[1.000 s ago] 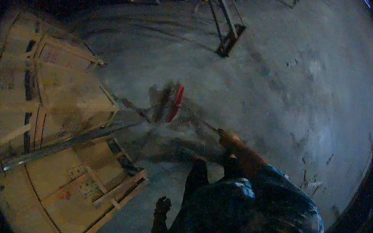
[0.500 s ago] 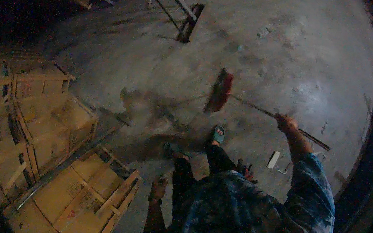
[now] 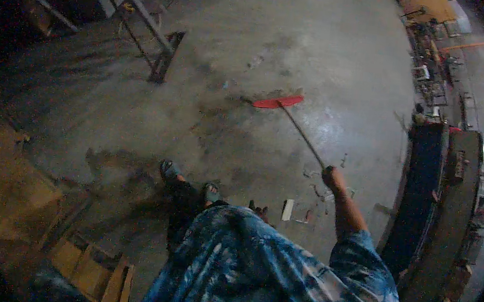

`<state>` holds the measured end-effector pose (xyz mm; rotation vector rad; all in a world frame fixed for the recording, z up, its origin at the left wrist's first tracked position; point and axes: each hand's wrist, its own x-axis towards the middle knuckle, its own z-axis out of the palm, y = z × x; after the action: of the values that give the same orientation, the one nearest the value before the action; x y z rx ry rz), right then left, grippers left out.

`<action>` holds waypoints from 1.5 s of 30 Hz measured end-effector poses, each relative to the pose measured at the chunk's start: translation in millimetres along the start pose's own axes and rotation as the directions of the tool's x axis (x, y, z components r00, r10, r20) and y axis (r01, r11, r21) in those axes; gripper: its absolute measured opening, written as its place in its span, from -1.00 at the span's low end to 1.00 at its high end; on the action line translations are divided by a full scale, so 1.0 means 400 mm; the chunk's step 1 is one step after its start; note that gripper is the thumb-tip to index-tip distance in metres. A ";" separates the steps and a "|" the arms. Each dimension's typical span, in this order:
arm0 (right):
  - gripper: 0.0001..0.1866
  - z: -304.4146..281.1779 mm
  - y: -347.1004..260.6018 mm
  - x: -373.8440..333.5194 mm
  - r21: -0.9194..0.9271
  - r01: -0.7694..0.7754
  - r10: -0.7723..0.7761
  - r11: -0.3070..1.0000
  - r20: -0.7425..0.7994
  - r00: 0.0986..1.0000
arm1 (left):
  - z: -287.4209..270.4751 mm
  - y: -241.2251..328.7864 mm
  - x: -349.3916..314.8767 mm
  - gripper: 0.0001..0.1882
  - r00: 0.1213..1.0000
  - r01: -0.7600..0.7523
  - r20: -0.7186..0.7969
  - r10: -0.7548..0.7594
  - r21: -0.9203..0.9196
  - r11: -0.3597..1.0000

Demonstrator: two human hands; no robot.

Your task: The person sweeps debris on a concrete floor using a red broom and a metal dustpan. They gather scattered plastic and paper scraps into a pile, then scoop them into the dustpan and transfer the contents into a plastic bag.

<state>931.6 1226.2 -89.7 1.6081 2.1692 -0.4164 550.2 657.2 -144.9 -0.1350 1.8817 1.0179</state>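
My right hand (image 3: 333,177), arm stretched forward, is closed around the handle of a broom (image 3: 278,102). The broom has a wide red head and a long thin pole slanting from my fist toward the far left. Its head sits crosswise against the grey concrete floor (image 3: 192,116), beside dark stains and a little loose dirt. My left hand does not show; only a patch of blue sleeve (image 3: 57,285) appears at the lower left.
Wood-framed cardboard crates (image 3: 93,271) stand at the lower left. A metal frame leg (image 3: 166,60) rests on the floor at the far left. A white block (image 3: 288,209) and scattered scraps lie nearer me. Along the right runs a long dark bench (image 3: 421,187) beside cluttered items.
My view has swung to the right. The broom head has turned from lengthwise to crosswise and moved farther ahead. My left hand has left the picture, and my feet have shifted.
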 end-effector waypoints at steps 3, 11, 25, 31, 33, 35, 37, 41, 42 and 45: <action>-0.64 -0.014 -0.082 -0.145 0.129 -0.006 0.012 0.992 -0.050 0.999 | 0.019 0.038 0.048 -0.48 0.995 -0.025 0.098 0.025 0.008 1.000; -0.70 0.013 -0.373 -0.234 0.083 0.046 -0.053 0.995 0.088 0.995 | -0.079 0.157 0.212 -0.47 0.982 -0.052 0.188 0.030 0.113 0.992; -0.69 0.361 -0.759 0.341 0.142 0.355 -0.373 0.924 0.537 0.756 | -0.070 0.307 0.360 -0.45 0.996 -0.011 -0.079 0.032 0.247 0.969; -0.77 0.339 -0.530 0.675 -0.157 0.415 -0.291 0.896 0.499 0.816 | 0.059 0.479 0.374 -0.44 0.990 0.060 -0.138 -0.026 0.250 0.966; -0.80 0.133 -0.413 0.788 -0.286 0.361 -0.194 0.888 0.478 0.857 | 0.123 0.533 0.349 -0.43 0.989 0.095 -0.132 -0.067 0.220 0.971; -0.79 -0.104 -0.302 0.924 -0.321 0.304 -0.109 0.897 0.506 0.856 | 0.197 0.562 0.306 -0.43 0.986 0.144 -0.104 -0.127 0.174 0.974; -0.76 -0.329 -0.184 1.016 -0.428 0.252 -0.025 0.868 0.469 0.883 | 0.254 0.567 0.252 -0.42 0.974 0.222 -0.077 -0.213 0.139 0.965; -0.74 -0.602 -0.062 1.153 -0.498 0.016 0.103 0.867 0.209 0.972 | 0.299 0.567 0.200 -0.41 0.947 0.322 -0.046 -0.319 0.115 0.940; -0.75 -0.638 -0.055 1.184 -0.468 -0.013 0.091 0.884 0.143 0.986 | 0.301 0.579 0.203 -0.41 0.942 0.335 -0.040 -0.333 0.122 0.934; -0.81 -0.728 -0.074 1.239 -0.501 -0.109 0.071 0.859 -0.094 0.993 | 0.313 0.688 0.240 -0.40 0.932 0.362 -0.047 -0.359 0.159 0.919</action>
<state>735.8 1767.3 -77.4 1.4246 2.0140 0.2360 452.1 952.3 -82.4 -0.3800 1.8593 0.6077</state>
